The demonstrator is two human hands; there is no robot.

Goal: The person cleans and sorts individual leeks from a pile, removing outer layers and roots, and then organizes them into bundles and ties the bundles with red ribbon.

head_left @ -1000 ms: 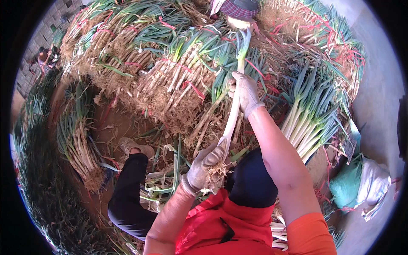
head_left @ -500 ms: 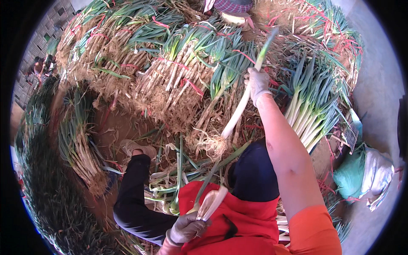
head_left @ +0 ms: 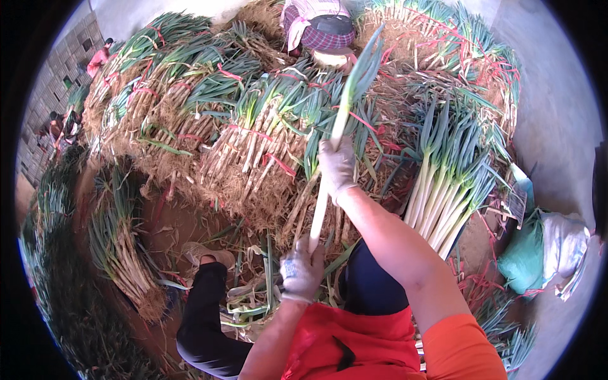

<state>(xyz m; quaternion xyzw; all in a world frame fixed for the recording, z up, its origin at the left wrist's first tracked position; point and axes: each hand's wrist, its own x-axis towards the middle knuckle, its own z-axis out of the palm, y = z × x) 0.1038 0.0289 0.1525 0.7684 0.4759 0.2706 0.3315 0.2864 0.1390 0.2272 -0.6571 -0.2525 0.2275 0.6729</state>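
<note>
A long green onion with a white stalk and green leaves slants upward in front of me, gripped in two places. My right hand, in a pale glove, is wrapped round its upper stalk just below the leaves. Lower down, my left hand, also gloved, closes round the root end, so the roots are hidden. To the right lies a pile of cleaned green onions with white stalks, leaves pointing away from me. Peeled leaves and husks litter the ground between my legs.
Red-tied bundles of unpeeled green onions are heaped ahead. A loose bundle and a long dark green row lie left. Green and white sacks stand right. One person sits at the far side; others are far left.
My left hand has moved up from my lap to the onion's root end, and the peeled strips it held are gone. My right hand has shifted left and down with the onion.
</note>
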